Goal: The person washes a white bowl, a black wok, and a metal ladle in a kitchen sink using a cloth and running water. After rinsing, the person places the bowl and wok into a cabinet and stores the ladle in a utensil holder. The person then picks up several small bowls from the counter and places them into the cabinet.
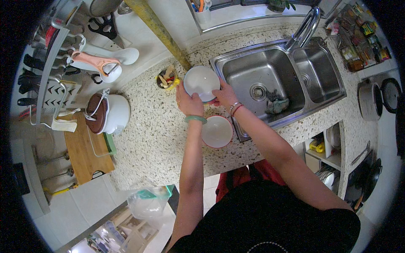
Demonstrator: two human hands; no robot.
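Note:
Between my two hands is a white bowl (201,81) with a bluish rim, its inside facing up. My left hand (188,101) grips its near left edge, a green bangle on that wrist. On the bowl's right edge is my right hand (225,94), with thin bracelets at the wrist; some fingers of both hands are hidden by the bowl. A second white bowl (217,131) with a red rim rests on the speckled counter (156,139), just nearer to me than the held one.
Right of my hands lies a double steel sink (263,67) with a wet cloth (277,105) in its larger basin, under a faucet (303,28). A yellow-handled cup (168,80) stands by a yellowed pipe (162,31). At left are a lidded white pot (114,111) and a wooden board (86,152).

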